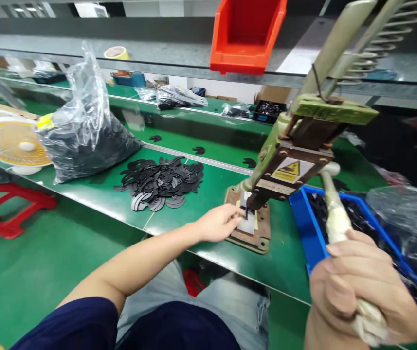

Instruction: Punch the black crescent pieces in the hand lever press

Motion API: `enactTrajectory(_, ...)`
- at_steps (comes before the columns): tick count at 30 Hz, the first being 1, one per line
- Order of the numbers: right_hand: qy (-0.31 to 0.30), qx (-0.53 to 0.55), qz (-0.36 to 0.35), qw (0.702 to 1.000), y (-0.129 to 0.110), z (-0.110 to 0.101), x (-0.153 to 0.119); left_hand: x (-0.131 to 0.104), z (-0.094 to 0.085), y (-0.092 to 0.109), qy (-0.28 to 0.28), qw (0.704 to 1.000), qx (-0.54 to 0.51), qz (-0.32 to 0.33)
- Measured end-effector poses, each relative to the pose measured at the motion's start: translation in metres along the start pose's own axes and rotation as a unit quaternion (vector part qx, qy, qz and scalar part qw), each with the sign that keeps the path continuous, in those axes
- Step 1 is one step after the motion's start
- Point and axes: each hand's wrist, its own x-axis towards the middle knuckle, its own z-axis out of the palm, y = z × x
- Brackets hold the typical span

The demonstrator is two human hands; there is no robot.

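Note:
My right hand [365, 287] is wrapped round the taped lever handle [335, 214] of a green hand press [292, 146] with a warning label on its front. My left hand [221, 222] reaches to the press base [261, 238], its thumb and forefinger pinched at a small black part [246, 212] under the ram. Most of that part is hidden by the fingertips and the ram. To the left of the press lies a heap of flat, curved black pieces [164, 182] on the green bench [179, 228].
A clear plastic bag of black parts [87, 131] stands left of the heap, beside a yellow-and-white fan [14, 143]. At right, a blue bin [306, 228] holds black parts. An orange bin [248, 48] sits on the shelf above. Several black pieces [198, 150] lie along the bench behind.

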Motion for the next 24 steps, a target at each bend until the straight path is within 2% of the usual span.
enactTrajectory(1, 0.007, 0.003, -0.006, 1.0, 0.003, 0.002, -0.001, -0.016, -0.008, -0.006, -0.001, 1.0, 0.009, 0.014)
enactTrajectory(3, 0.021, 0.01, -0.027, 0.999, 0.007, 0.005, -0.001, -0.046, -0.03, -0.024, 0.035, 0.996, 0.083, 0.029)
enactTrajectory(4, 0.035, 0.015, -0.041, 0.998, 0.009, 0.006, -0.001, -0.059, -0.044, -0.035, 0.064, 0.987, 0.146, 0.017)
enactTrajectory(6, 0.051, 0.02, -0.059, 0.997, 0.013, 0.009, -0.001, -0.08, -0.072, -0.058, 0.117, 0.951, 0.281, -0.045)
enactTrajectory(8, 0.063, 0.02, -0.061, 0.996, 0.015, 0.011, -0.001, -0.092, -0.096, -0.078, 0.118, 0.916, 0.372, -0.088)
enactTrajectory(10, 0.069, 0.023, -0.066, 0.995, 0.016, 0.013, 0.0, -0.097, -0.111, -0.091, 0.085, 0.9, 0.416, -0.097)
enactTrajectory(13, 0.061, 0.026, -0.066, 0.996, 0.012, 0.013, 0.001, -0.091, -0.119, -0.098, 0.031, 0.899, 0.425, -0.1)
enactTrajectory(16, 0.034, 0.011, -0.035, 0.999, 0.003, 0.012, 0.003, -0.077, -0.12, -0.096, -0.01, 0.91, 0.401, -0.109)
enactTrajectory(21, -0.015, -0.007, -0.012, 1.0, -0.01, 0.008, 0.006, -0.052, -0.115, -0.087, -0.098, 0.928, 0.327, -0.146)
enactTrajectory(24, -0.024, -0.007, -0.006, 1.0, -0.014, 0.007, 0.007, -0.041, -0.109, -0.081, -0.143, 0.929, 0.312, -0.143)
